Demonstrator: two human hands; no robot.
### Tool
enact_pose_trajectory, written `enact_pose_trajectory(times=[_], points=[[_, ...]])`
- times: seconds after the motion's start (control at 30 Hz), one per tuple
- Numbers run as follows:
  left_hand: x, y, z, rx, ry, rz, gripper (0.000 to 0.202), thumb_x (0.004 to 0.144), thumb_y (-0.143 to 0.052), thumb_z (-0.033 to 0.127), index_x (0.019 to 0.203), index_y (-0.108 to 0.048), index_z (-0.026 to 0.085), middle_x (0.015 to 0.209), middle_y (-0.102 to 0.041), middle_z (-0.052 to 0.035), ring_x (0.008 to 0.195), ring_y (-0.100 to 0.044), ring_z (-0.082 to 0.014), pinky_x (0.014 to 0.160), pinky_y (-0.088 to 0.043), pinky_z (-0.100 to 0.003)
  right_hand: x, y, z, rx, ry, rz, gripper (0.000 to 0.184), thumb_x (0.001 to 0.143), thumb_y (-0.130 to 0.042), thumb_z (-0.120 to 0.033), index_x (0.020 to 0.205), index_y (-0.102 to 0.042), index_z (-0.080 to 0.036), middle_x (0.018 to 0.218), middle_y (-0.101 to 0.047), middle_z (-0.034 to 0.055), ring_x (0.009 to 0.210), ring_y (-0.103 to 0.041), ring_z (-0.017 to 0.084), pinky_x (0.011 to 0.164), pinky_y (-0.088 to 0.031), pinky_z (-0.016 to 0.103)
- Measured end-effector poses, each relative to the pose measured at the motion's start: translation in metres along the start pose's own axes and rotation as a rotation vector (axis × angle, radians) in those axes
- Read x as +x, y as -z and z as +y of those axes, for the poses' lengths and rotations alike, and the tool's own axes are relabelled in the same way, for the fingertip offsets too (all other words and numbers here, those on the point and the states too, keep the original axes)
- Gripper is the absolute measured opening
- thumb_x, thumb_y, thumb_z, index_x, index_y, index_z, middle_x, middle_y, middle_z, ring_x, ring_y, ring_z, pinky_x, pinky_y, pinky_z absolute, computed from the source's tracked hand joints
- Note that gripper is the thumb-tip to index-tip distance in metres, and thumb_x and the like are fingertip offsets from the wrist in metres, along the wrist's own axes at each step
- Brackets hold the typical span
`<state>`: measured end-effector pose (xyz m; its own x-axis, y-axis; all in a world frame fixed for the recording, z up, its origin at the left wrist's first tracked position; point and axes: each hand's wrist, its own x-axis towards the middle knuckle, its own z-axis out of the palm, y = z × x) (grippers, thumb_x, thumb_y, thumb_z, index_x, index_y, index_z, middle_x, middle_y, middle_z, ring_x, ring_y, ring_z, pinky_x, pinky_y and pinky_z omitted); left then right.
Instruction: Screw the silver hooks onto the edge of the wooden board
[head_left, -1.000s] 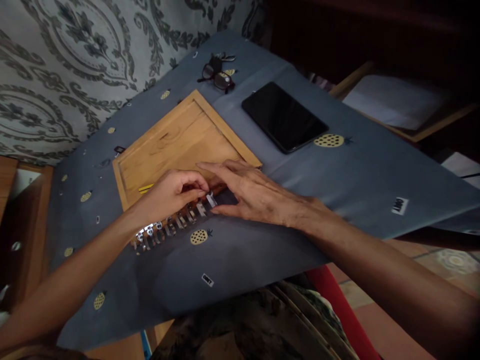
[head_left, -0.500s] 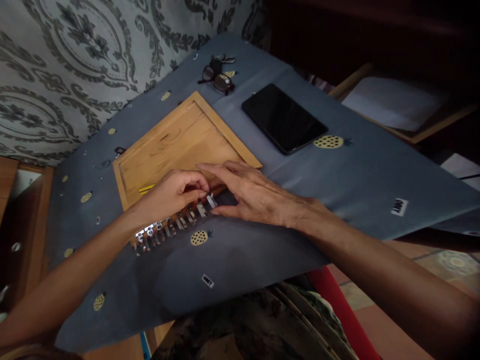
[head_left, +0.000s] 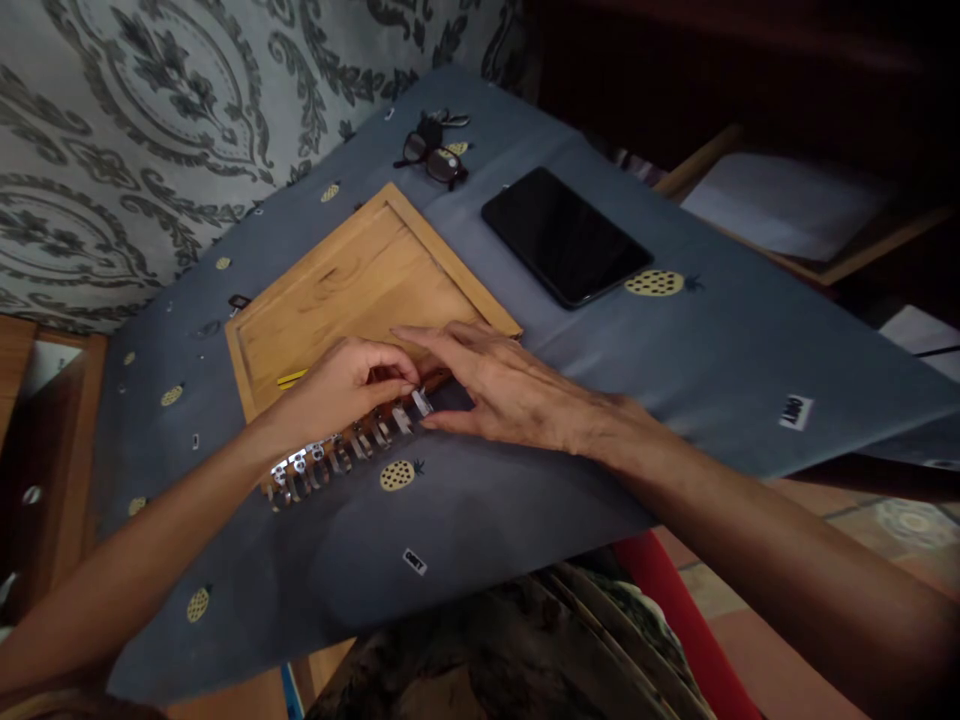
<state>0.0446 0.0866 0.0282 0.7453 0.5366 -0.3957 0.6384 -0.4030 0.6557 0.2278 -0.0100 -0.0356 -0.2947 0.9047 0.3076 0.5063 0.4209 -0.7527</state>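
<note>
Head cam looks fwd & down over nearby tbl (head_left: 510, 520).

Dim light, patterned backdrop (head_left: 161, 110), tiled floor (head_left: 911, 525)

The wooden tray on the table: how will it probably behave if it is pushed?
The wooden tray is probably stiff, since a raised wooden rim frames its flat panel. Being broad and low, it would likely slide rather than roll or tip. It may drag the tablecloth, which looks loose and shows creases.
</note>
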Motion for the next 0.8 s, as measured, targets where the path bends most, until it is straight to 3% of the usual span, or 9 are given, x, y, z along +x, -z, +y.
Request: enact_pose_trajectory(times=[0.37,0.8], points=[[0.0017,-0.0040,-0.0024,-0.150,0.008,0.031,0.013,0.078,-0.064,0.027,0.075,-0.057,0.016,0.075,-0.060,0.0011,0.066,-0.054,-0.0093,0.063,-0.045,-0.023,0.0003,0.0001,0.0010,-0.001,0.001,-0.006,0.080,0.081,-0.077,-0.030,0.151,-0.039,-0.024,0.120,-0.061,0.0115,0.116,-0.056,0.031,0.100,-0.049,0.052],[0.0070,-0.0006,-0.0035,-0.226,0.112,0.011,0.019,0.072,-0.072,0.028,0.069,-0.057,0.016,0.061,-0.058,0.0035,0.054,-0.052,-0.0074,0.053,-0.041,-0.021,0.0013,0.0015,-0.0005,-0.005,-0.016,-0.027,0.074,0.083,-0.074,-0.030,0.150,-0.041,-0.026,0.119,-0.061,0.0109,0.114,-0.056,0.030,0.098,-0.048,0.050]])
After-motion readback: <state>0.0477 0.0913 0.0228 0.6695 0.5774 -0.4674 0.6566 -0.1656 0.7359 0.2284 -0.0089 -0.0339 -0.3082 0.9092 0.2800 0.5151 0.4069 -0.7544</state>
